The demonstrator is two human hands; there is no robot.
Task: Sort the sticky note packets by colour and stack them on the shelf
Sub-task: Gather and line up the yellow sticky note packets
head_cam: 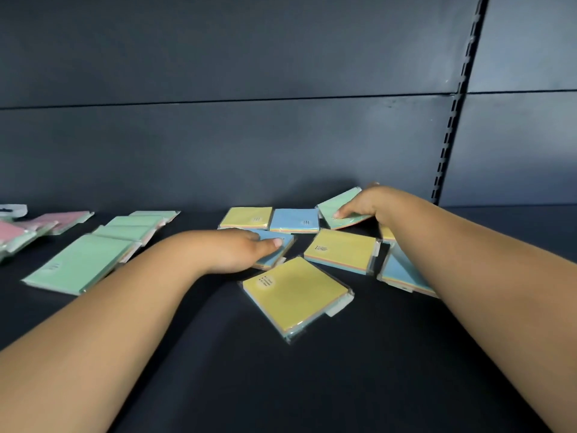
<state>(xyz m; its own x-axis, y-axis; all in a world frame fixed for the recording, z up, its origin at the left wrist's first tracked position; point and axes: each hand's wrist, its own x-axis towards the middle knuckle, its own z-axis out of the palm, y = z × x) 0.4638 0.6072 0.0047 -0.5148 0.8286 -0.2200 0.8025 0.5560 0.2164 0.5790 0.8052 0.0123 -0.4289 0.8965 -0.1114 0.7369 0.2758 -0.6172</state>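
Right now my right hand (pixel 359 204) pinches the tilted green packet (pixel 338 207) at the far edge of the mixed pile, fingers curled round it, while my left hand (pixel 246 248) rests on a blue packet (pixel 276 250); whether its fingers grip underneath, I cannot tell. Yellow packets (pixel 293 295) lie just near my wrists, and the green row (pixel 81 264) sits well off beyond my left forearm on the shelf (pixel 281 385). Slick wrapping could let the green one slip, and my crossing arms might scatter the loose pile.
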